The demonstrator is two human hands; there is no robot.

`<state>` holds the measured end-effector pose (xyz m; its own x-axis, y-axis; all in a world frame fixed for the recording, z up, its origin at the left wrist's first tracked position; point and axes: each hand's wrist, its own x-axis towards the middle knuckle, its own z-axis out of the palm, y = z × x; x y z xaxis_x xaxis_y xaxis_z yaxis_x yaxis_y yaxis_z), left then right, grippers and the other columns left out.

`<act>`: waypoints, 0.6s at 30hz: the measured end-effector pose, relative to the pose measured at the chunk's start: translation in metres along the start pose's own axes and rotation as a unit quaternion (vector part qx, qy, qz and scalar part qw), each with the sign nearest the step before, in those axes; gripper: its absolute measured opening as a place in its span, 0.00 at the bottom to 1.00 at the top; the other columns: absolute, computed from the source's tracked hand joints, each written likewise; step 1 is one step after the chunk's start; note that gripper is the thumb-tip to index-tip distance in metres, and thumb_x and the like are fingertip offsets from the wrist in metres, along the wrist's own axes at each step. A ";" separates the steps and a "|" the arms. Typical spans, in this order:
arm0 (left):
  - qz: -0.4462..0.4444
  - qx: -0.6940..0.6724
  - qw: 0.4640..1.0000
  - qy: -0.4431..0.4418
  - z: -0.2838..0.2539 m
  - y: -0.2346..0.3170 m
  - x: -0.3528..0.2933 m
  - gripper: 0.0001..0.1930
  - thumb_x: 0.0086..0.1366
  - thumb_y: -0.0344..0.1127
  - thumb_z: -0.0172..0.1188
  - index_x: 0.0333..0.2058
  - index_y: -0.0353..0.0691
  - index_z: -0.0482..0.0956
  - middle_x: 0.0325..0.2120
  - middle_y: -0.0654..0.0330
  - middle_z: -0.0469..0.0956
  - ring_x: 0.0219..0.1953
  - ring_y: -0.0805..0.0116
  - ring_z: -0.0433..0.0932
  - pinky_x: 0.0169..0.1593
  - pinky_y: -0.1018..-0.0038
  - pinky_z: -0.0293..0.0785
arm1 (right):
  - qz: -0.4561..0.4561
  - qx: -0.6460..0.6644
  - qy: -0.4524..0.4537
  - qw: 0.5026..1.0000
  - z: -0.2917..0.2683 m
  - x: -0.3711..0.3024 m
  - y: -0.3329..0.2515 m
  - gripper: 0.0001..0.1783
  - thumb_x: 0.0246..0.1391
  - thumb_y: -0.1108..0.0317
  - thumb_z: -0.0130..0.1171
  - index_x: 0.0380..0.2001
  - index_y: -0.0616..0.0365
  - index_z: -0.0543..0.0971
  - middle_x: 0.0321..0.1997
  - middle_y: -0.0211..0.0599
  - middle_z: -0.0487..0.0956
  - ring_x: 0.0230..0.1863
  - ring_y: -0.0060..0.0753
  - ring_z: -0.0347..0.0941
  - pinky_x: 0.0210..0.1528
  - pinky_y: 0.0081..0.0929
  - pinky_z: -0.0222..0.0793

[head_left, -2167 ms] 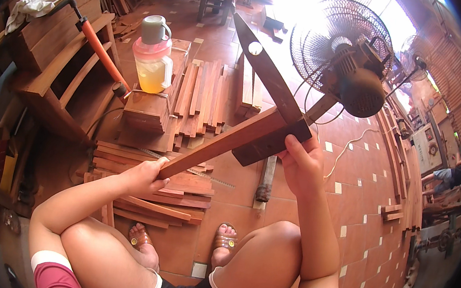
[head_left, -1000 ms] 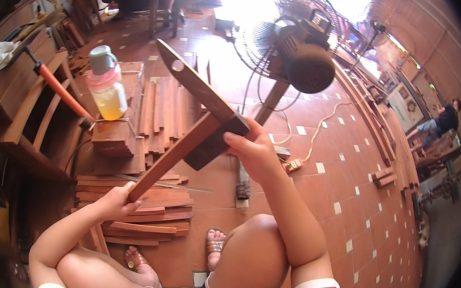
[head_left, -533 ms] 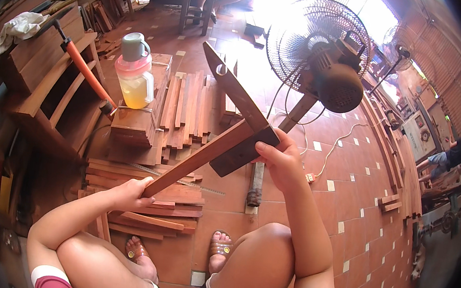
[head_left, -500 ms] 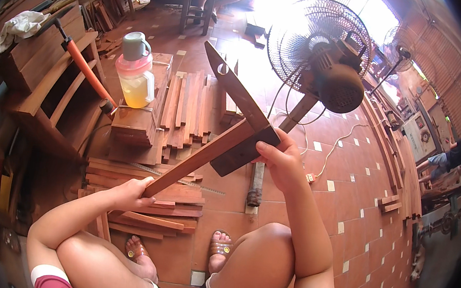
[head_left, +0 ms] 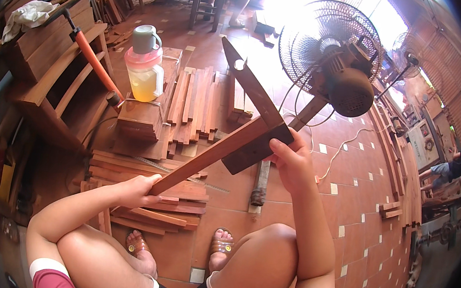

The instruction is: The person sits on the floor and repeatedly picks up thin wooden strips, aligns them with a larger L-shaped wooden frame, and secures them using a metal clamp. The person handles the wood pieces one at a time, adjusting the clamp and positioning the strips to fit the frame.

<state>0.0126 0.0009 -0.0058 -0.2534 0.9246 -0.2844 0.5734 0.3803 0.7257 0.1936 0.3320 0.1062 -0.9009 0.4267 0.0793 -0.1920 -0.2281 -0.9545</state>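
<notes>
A long reddish-brown wooden strip [head_left: 212, 156] slants up to the right in front of me. Its lower end is gripped by my left hand [head_left: 137, 190], fingers closed round it. My right hand [head_left: 294, 162] pinches the dark stock of a wooden try square [head_left: 255, 151], thumb on top, with the stock lying along the strip. The square's brown blade, holed near its pointed tip, reaches up and left across the strip's far end. Below my left hand, a stack of cut wooden strips [head_left: 178, 209] lies on the floor.
A jug [head_left: 146, 76] of yellow liquid stands on bundled boards [head_left: 139, 129], beside more strips [head_left: 194, 103]. A standing fan [head_left: 334, 65] is ahead right, its white cord [head_left: 348, 148] on the tiles. At left is a wooden frame [head_left: 49, 99] with an orange-handled tool [head_left: 90, 59]. Other people sit farther off.
The view has shifted slightly, so the background sits a little to the right. Both hands, the strip and the square have moved slightly right in the picture, with the same grips.
</notes>
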 end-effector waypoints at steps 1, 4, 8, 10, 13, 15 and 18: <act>-0.017 -0.005 1.000 -0.007 0.000 0.002 0.001 0.23 0.66 0.39 0.63 0.53 0.34 0.68 0.31 0.42 0.80 0.36 0.47 0.81 0.41 0.59 0.75 | -0.003 0.000 0.002 1.000 0.001 0.000 -0.001 0.20 0.56 0.69 0.66 0.51 0.64 0.76 0.43 0.36 0.82 0.41 0.26 0.80 0.41 0.26 0.79; -0.046 -0.013 0.999 -0.018 -0.001 0.006 0.000 0.22 0.66 0.38 0.63 0.55 0.36 0.69 0.32 0.46 0.80 0.35 0.54 0.81 0.42 0.64 0.75 | -0.002 0.001 0.000 1.000 0.000 0.001 0.000 0.21 0.57 0.69 0.65 0.51 0.65 0.76 0.44 0.36 0.82 0.42 0.26 0.80 0.42 0.26 0.79; -0.051 -0.009 0.998 -0.021 -0.002 0.010 0.000 0.22 0.66 0.38 0.63 0.53 0.34 0.69 0.32 0.46 0.81 0.35 0.54 0.82 0.42 0.63 0.76 | 0.003 -0.001 -0.001 1.000 -0.004 0.001 0.002 0.21 0.57 0.69 0.65 0.52 0.65 0.76 0.45 0.36 0.82 0.42 0.26 0.80 0.43 0.25 0.78; -0.062 -0.015 0.998 -0.027 -0.004 0.012 0.000 0.21 0.66 0.39 0.63 0.52 0.34 0.69 0.32 0.46 0.81 0.35 0.53 0.82 0.42 0.63 0.76 | 0.001 0.000 -0.002 1.000 -0.004 0.001 0.001 0.21 0.57 0.69 0.65 0.53 0.65 0.76 0.46 0.36 0.82 0.43 0.26 0.80 0.43 0.25 0.78; -0.063 -0.021 0.997 -0.027 -0.003 0.011 0.000 0.21 0.66 0.39 0.63 0.52 0.34 0.69 0.32 0.46 0.81 0.35 0.54 0.82 0.42 0.63 0.76 | -0.004 0.004 -0.006 1.000 -0.002 0.001 0.001 0.22 0.57 0.69 0.65 0.53 0.65 0.76 0.46 0.36 0.82 0.43 0.26 0.80 0.42 0.25 0.78; -0.051 -0.012 0.998 -0.022 -0.002 0.009 0.000 0.21 0.66 0.39 0.63 0.52 0.34 0.69 0.32 0.46 0.81 0.35 0.55 0.82 0.43 0.64 0.76 | -0.006 0.006 -0.006 1.000 0.000 0.001 0.000 0.22 0.57 0.69 0.65 0.53 0.65 0.76 0.46 0.36 0.82 0.43 0.26 0.80 0.42 0.25 0.78; -0.055 -0.013 0.998 -0.024 -0.002 0.008 0.000 0.21 0.66 0.39 0.63 0.52 0.34 0.69 0.32 0.46 0.81 0.35 0.55 0.82 0.43 0.64 0.76 | -0.006 0.005 -0.005 1.000 0.000 0.001 0.001 0.21 0.57 0.69 0.65 0.53 0.65 0.76 0.46 0.36 0.82 0.42 0.26 0.80 0.42 0.25 0.78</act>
<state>0.0158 0.0042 0.0015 -0.2752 0.8777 -0.3923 0.5231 0.4791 0.7049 0.1930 0.3326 0.1056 -0.9025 0.4206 0.0929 -0.2063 -0.2326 -0.9505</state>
